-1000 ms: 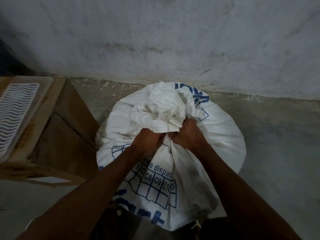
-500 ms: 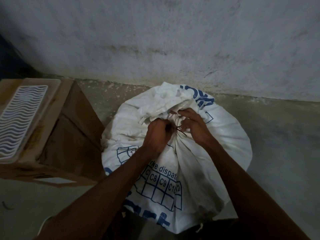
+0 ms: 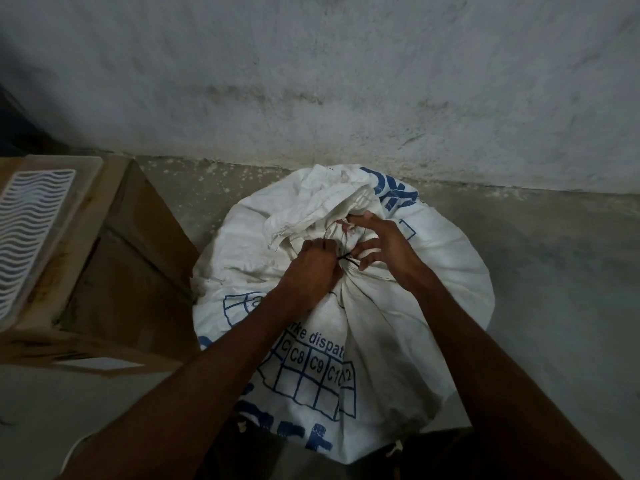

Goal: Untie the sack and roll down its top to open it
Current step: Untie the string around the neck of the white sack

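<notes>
A full white woven sack [image 3: 433, 278] with blue print stands on the floor by the wall. Its top is gathered into a neck, with the loose flap [image 3: 311, 209] folded away from me. A thin tie string [image 3: 346, 259] winds round the neck. My left hand [image 3: 308, 271] is curled at the neck and pinches the string. My right hand [image 3: 377, 247] is on the other side of the neck, its fingers spread and bent, fingertips at the string and the gathered cloth.
A brown cardboard box [image 3: 128, 271] stands close to the left of the sack, with a clear tray holding a white wavy grid [image 3: 31, 223] on top. A rough grey wall [image 3: 346, 81] rises right behind. Bare concrete floor [image 3: 554, 289] lies to the right.
A second ago both hands gripped the neck in fists. They have shifted up to the tie, and my right hand's fingers have spread out at the string.
</notes>
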Tool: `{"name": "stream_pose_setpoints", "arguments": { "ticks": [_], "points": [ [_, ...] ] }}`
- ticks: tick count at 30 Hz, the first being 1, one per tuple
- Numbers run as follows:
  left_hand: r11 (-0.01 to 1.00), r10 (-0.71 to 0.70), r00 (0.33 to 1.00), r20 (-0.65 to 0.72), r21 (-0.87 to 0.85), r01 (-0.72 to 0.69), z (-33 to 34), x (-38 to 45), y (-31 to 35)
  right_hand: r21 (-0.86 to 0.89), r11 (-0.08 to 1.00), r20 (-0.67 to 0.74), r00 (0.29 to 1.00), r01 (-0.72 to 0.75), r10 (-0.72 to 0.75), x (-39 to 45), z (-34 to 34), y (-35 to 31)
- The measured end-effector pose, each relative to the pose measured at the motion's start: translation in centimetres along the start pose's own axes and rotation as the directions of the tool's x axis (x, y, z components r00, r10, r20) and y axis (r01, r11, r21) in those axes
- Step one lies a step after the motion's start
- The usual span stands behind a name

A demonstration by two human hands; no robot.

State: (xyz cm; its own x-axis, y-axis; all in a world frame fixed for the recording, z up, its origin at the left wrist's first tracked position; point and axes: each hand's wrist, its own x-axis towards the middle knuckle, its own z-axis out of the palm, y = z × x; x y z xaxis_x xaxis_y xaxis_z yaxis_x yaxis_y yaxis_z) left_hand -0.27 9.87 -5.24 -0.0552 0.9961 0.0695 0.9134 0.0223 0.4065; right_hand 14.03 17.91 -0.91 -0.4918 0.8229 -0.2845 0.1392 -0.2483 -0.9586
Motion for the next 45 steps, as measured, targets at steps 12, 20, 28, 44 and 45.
{"name": "stream_pose_setpoints", "arguments": {
  "ticks": [12, 20, 28, 44, 45],
  "points": [
    [0.996, 0.034, 0.991, -0.128, -0.075, -0.044, -0.8, -0.2, -0.1, -0.004, 1.0, -0.004, 1.0, 0.001, -0.001, -0.3, 0.5, -0.5],
    [0.99, 0.006, 0.981, -0.193, -0.14, -0.033, -0.8, -0.3, -0.3, 0.077, 0.997, 0.003, 1.0, 0.013, -0.014, -0.4, 0.2, -0.8],
    [0.995, 0.085, 0.992, -0.098, 0.05, -0.081, -0.6, -0.1, -0.4, 0.015, 1.0, 0.004, 1.0, 0.018, -0.018, -0.1, 0.4, -0.2],
    [0.993, -0.046, 0.993, -0.112, 0.106, 0.058, -1.4, 0.0, -0.3, -0.061, 0.976, 0.064, 0.976, 0.211, -0.207, 0.4, 0.5, 0.6],
    [0.995, -0.045, 0.991, -0.123, 0.079, 0.055, -1.5, 0.3, -0.2, -0.091, 0.966, 0.064, 0.97, 0.242, -0.236, 0.5, 0.4, 0.8]
  ]
}}
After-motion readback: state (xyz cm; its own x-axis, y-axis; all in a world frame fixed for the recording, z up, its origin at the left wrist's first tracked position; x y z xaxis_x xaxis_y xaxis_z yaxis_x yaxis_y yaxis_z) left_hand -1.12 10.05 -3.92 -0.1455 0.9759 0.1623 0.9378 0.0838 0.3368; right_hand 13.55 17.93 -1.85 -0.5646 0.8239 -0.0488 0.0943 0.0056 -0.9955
